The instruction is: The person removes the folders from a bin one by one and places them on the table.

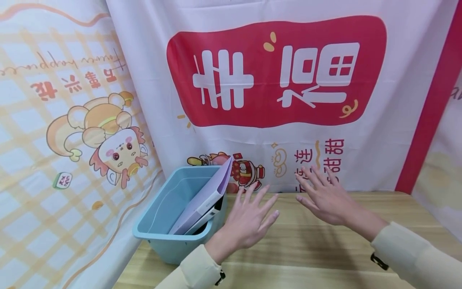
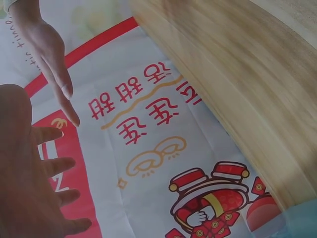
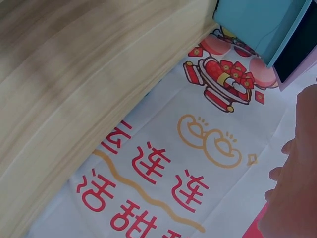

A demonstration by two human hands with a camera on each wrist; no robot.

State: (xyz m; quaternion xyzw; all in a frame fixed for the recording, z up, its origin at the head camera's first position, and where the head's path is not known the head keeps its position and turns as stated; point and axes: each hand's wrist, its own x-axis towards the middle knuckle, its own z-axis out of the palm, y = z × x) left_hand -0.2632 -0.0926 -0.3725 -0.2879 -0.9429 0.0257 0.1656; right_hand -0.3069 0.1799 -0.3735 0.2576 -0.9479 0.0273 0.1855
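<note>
Both hands hover over the wooden table with fingers spread and nothing held. My left hand (image 1: 247,218) is just right of a light blue plastic bin (image 1: 173,237); my right hand (image 1: 328,198) is farther right, above the table. Leaning inside the bin against its right side are a lilac binder (image 1: 202,196) and a second binder with a white and black edge (image 1: 205,220), partly hidden beneath it. In the left wrist view both the left hand (image 2: 29,168) and the right hand (image 2: 47,49) appear. The right wrist view catches a hand (image 3: 292,173) at its right edge.
The wooden table (image 1: 288,249) runs back to a white cloth (image 1: 151,48) with a red panel and large characters. Another printed cloth (image 1: 29,152) with an orange check hangs along the left, close to the bin. More cloth (image 1: 440,168) hangs at the right.
</note>
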